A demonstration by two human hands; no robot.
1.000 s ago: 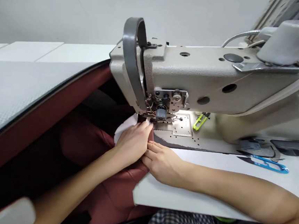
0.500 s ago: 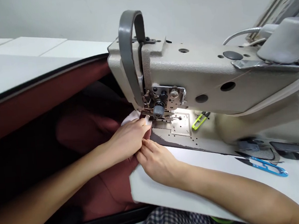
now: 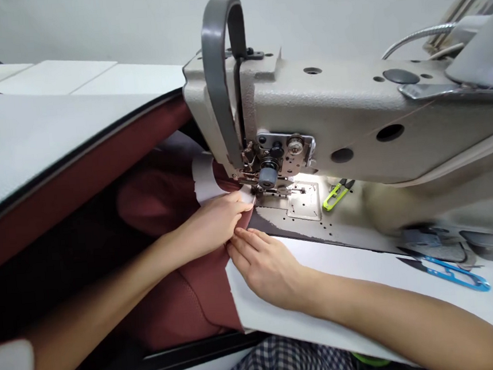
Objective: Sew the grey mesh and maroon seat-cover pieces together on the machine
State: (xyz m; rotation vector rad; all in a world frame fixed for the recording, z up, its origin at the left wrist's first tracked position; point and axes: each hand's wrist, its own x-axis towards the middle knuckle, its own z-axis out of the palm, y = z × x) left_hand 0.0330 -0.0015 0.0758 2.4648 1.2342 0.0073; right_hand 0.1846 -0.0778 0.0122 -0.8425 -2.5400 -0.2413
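Observation:
Maroon fabric runs from the left side up to the needle area of a sewing machine. My left hand is closed on its edge just in front of the needle, fingertips close to a white strip along the cloth. Right below it, my right hand has its fingers bent together over the near edge of the same fabric. The fingertips of both hands almost meet. What lies under my right fingers is partly hidden.
Yellow-green thread snips lie on the machine bed right of the needle plate. Blue thread snips rest on the white table farther right. A large maroon panel with black edging hangs at the left.
The view has shifted, so the machine sits slightly farther right and higher. More of the white strip and maroon fabric shows beside my left hand. Both hands keep their hold.

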